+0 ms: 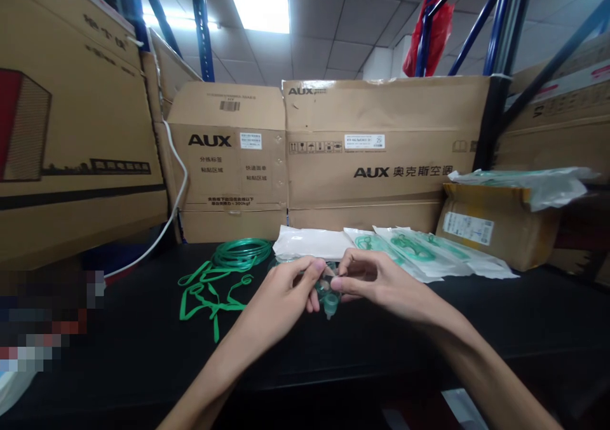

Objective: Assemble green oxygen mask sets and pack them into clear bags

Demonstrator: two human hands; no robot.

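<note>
Both my hands meet over the black table (119, 347) around a small clear green-tinted plastic mask piece (328, 296). My left hand (286, 290) pinches it from the left with thumb and fingers closed. My right hand (376, 281) grips its right side, fingers curled. A short green connector sticks out below the piece. Just left of my hands lie a coil of green tubing (241, 252) and a loose green elastic strap (210, 293).
Sealed clear packets with green parts (419, 252) and a white packet (309, 242) lie behind my hands. Large AUX cardboard boxes (362, 150) wall the back and left. An open carton with plastic bags (495, 223) sits at the right. A white cable (166, 220) hangs left.
</note>
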